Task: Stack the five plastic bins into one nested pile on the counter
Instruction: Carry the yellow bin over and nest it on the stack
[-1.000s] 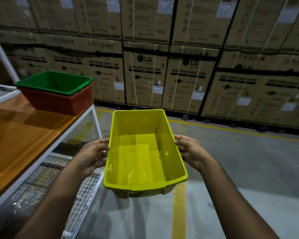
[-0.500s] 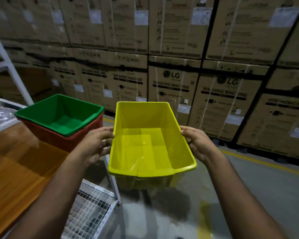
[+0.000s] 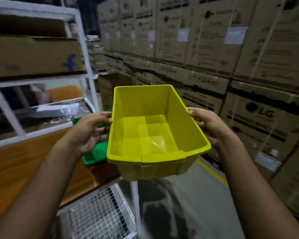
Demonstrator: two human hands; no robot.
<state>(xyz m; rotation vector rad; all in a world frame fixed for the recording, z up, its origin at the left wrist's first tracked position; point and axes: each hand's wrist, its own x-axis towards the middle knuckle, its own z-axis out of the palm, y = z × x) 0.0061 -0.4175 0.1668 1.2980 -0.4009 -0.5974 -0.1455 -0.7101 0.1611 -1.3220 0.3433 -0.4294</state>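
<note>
I hold an empty yellow bin (image 3: 155, 133) in the air at the centre of the head view, its open top facing me. My left hand (image 3: 91, 130) grips its left rim and my right hand (image 3: 209, 125) grips its right rim. Just behind my left hand and the yellow bin, a green bin (image 3: 96, 153) rests on the wooden counter (image 3: 24, 163); only its near corner and a bit of rim show. A sliver of the red bin (image 3: 93, 168) under the green one peeks out below it.
A white metal shelving frame (image 3: 84, 49) with a cardboard box (image 3: 34, 56) rises at the back left. A wire mesh shelf (image 3: 100, 216) lies below the counter. Stacked cardboard cartons (image 3: 231, 57) wall off the right. A yellow line (image 3: 212, 171) marks the concrete floor.
My view has swung left and closer to the counter. The yellow bin, held in both hands, has moved up against the green bin and now hides most of it.
</note>
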